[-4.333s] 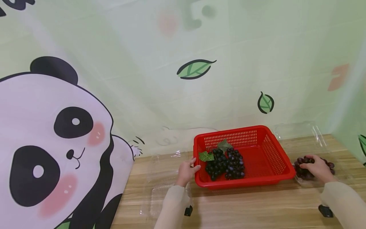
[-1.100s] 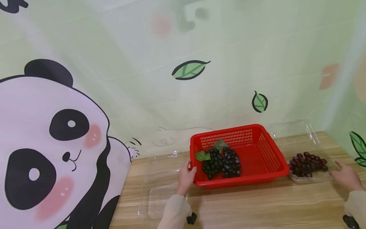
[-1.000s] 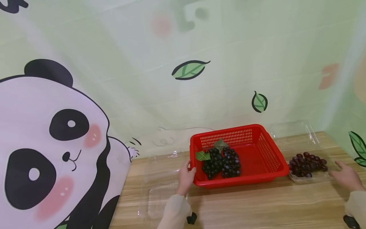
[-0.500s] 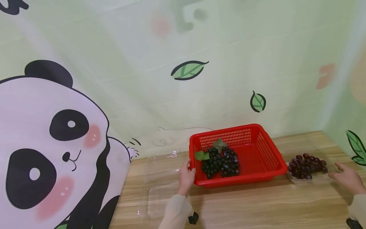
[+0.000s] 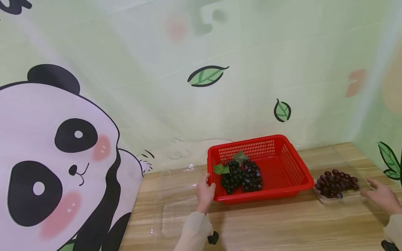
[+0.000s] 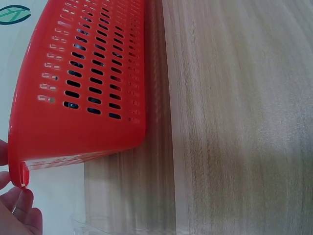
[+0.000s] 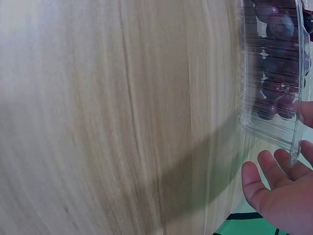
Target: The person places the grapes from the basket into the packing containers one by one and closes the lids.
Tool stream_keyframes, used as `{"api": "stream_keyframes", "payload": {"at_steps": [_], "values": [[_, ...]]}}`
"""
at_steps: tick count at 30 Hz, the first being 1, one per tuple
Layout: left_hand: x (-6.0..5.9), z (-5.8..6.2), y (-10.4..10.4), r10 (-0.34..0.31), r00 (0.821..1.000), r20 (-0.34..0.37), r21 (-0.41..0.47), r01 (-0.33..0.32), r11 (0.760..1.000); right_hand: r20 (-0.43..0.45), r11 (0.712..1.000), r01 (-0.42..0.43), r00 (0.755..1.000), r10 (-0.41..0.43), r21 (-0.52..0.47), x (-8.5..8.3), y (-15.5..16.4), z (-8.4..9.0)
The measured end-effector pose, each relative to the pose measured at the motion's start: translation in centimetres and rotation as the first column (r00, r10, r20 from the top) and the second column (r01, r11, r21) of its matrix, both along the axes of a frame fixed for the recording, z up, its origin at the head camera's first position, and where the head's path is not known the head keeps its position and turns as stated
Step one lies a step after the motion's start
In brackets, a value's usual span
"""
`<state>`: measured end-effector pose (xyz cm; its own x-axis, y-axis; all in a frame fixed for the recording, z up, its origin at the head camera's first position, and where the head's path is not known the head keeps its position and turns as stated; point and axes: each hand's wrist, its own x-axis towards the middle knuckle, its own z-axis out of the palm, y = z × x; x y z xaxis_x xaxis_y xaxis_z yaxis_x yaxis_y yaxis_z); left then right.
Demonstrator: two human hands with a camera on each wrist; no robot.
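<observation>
A red slotted basket (image 5: 282,157) stands on the wooden table with a bunch of dark grapes (image 5: 242,176) and green leaves in its left half. My left hand (image 5: 205,190) grips the basket's left rim, thumb on top; in the left wrist view the fingers (image 6: 22,215) curl under the basket's (image 6: 83,83) corner. To the right of the basket lies a clear plastic box (image 5: 339,198) holding a bunch of reddish grapes (image 5: 336,179). My right hand (image 5: 375,191) is at its right end, and its straight fingers (image 7: 274,186) touch the edge of the box (image 7: 271,112).
An empty clear plastic box (image 5: 176,212) lies open on the table left of the basket, by my left forearm. A panda-and-leaf curtain closes off the back and left. Bare wooden tabletop (image 5: 282,223) stretches in front of the basket.
My right hand has left the reddish grapes and moved to the box's right end. The clear lid that stood upright behind them has come down. My left hand stays on the basket.
</observation>
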<state>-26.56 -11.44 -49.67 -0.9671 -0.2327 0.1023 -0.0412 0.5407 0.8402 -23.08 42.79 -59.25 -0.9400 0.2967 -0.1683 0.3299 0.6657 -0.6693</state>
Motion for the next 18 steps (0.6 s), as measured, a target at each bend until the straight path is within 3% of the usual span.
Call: {"api": "stream_keyframes", "payload": {"at_steps": [3,6,10,18], "values": [[0.0,0.0,0.1,0.005,1.0,0.002,0.004,-0.005,1.0,0.0,1.0,0.001,1.0,-0.001,-0.009,0.3,-0.5,0.7],[0.1,-0.1,0.2,0.011,1.0,-0.016,-0.001,-0.011,1.0,0.025,0.999,0.01,1.0,-0.009,-0.038,1.1,-1.6,2.5],[0.2,-0.2,0.4,0.023,0.997,-0.072,-0.044,-0.026,0.999,0.019,0.997,0.02,1.0,-0.019,-0.072,2.2,-2.9,4.2],[0.7,-0.3,1.0,0.044,0.993,-0.111,-0.087,-0.053,0.995,-0.055,0.997,-0.011,0.998,0.006,-0.077,3.0,-3.0,3.9]]}}
